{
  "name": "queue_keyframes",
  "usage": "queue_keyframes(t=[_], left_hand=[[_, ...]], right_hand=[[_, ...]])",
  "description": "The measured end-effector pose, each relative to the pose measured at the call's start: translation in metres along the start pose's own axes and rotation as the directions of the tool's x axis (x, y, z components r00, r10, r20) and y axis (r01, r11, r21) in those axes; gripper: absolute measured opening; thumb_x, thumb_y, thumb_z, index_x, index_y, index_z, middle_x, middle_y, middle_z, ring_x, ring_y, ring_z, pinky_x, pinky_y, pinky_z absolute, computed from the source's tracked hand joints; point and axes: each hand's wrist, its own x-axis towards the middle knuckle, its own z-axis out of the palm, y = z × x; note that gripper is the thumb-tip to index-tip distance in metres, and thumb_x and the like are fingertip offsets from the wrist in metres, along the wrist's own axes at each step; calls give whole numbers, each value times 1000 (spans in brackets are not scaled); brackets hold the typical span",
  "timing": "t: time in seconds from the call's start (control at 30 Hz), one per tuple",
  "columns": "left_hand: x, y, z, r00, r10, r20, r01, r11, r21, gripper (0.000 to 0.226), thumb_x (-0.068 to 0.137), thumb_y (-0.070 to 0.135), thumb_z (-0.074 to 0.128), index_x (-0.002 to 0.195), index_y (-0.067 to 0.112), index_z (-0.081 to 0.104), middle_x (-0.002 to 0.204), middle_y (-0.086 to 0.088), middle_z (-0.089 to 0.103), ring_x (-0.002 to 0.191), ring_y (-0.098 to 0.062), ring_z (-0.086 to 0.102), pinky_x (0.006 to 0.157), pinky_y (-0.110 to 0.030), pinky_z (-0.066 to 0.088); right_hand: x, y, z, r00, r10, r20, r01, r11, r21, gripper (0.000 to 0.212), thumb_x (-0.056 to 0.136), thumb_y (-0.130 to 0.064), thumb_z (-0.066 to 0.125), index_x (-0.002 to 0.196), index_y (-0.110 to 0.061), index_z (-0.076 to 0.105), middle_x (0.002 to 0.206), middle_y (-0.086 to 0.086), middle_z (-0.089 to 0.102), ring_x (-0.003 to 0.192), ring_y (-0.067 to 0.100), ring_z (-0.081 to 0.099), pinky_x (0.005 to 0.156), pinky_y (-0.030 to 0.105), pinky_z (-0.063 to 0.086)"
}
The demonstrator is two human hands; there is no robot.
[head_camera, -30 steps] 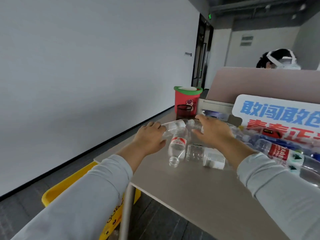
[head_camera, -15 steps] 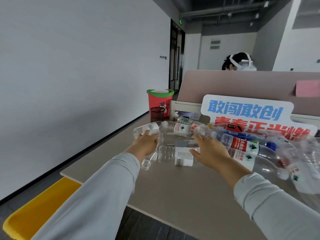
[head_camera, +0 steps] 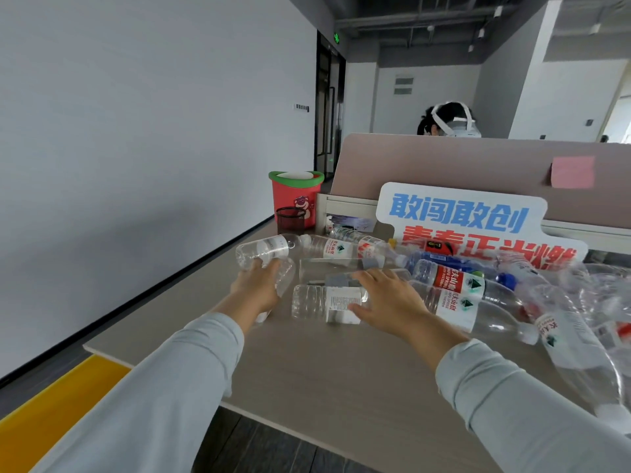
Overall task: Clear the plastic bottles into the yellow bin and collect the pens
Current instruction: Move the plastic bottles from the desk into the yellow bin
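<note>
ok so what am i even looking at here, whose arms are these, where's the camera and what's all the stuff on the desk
There is no machine here: a person wears one wide-angle camera on the head, so you look down their own grey-sleeved arms. The left hand grips a clear bottle over the table. The right hand rests with fingers spread on a white-labelled bottle. More plastic bottles lie heaped to the right, before a sign. Further back stand a red tub and a black mesh cup. The yellow bin sits below the table's edge, lower left. I can make out no pens.
</note>
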Motion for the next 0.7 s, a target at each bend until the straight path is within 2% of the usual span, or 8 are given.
queue_keyframes(t=[0.1,0.2,0.27,0.33,0.4,0.5,0.6,0.7], left_hand=[[-14,-3,-10,994,-3,-106,3,1000,-8,74,81,30,64,143,23,25,144,-8,31,127,-34,37,96,-42,44],[-31,-9,-24,987,1,-163,3,1000,22,71,81,34,63,141,20,28,142,-11,35,124,-36,40,96,-41,43],[-42,-13,-32,984,-8,-178,11,1000,14,69,82,34,60,141,19,28,135,-11,43,119,-35,44,95,-41,43],[-51,-16,-39,980,-13,-199,16,1000,16,67,82,33,58,141,20,28,129,-12,49,117,-35,47,94,-40,42],[-60,-23,-44,974,-17,-226,23,999,25,65,83,32,57,141,21,28,129,-10,49,117,-34,45,92,-40,43],[-68,-42,-54,962,-43,-270,50,999,16,65,86,29,55,143,22,25,135,-9,41,119,-34,40,92,-42,44],[-76,-74,-69,939,-88,-333,88,996,-16,67,88,28,55,146,22,21,139,-10,37,119,-37,39,93,-46,45],[-88,-117,-80,899,-169,-405,170,985,-32,67,91,29,50,147,20,16,141,-10,33,113,-39,45,90,-45,44]], right_hand=[[5,-3,7,996,-35,80,37,999,-21,78,83,-58,54,145,-23,24,149,1,33,137,22,30,112,43,27],[6,0,16,986,10,164,-2,999,-46,85,82,-49,60,148,-23,14,153,3,25,141,25,24,115,46,23],[4,1,20,983,34,182,-23,998,-62,83,81,-42,63,147,-22,17,151,7,27,138,28,28,114,45,25],[1,-2,22,986,37,164,-28,998,-60,81,79,-42,66,144,-22,22,145,8,32,131,28,36,109,44,33],[-1,-8,20,991,28,131,-24,999,-31,79,77,-44,66,142,-23,25,137,8,36,120,26,46,99,39,44],[7,-32,10,1000,-24,-12,24,998,53,77,79,-46,63,142,-23,25,132,7,38,111,23,51,84,34,52],[27,-73,4,983,-126,-131,137,987,82,77,83,-46,59,145,-21,19,136,6,40,119,25,48,87,37,52],[47,-124,10,966,-204,-156,224,966,125,76,86,-43,55,146,-23,14,137,6,42,121,27,45,88,38,50]])
